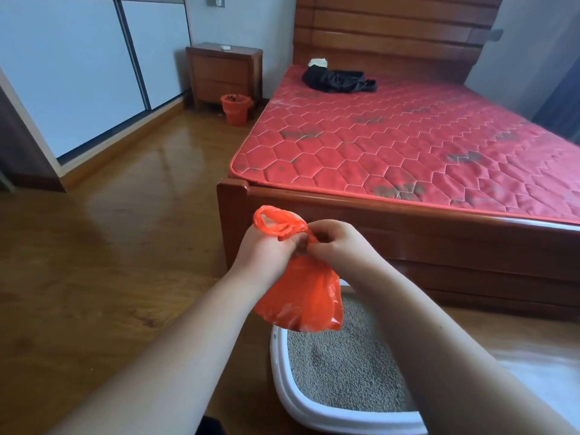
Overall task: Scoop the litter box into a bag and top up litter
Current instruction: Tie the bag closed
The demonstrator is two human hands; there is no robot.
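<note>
An orange plastic bag (303, 296) hangs in the air above the far end of the white litter box (284, 384), which holds grey-brown litter (342, 368). My left hand (266, 249) grips the bag's twisted neck, and the handle loops stick up over its knuckles. My right hand (339, 243) pinches the same neck from the right side. The two hands touch at the gathered plastic. The bag's lower part bulges and looks filled. No scoop is in sight.
A wooden bed frame (408, 233) with a red quilted mattress (408, 142) stands just behind the litter box. An orange waste bin (236, 109) sits by a wooden nightstand (224, 73) at the far wall. Wooden floor (110, 246) spreads to the left.
</note>
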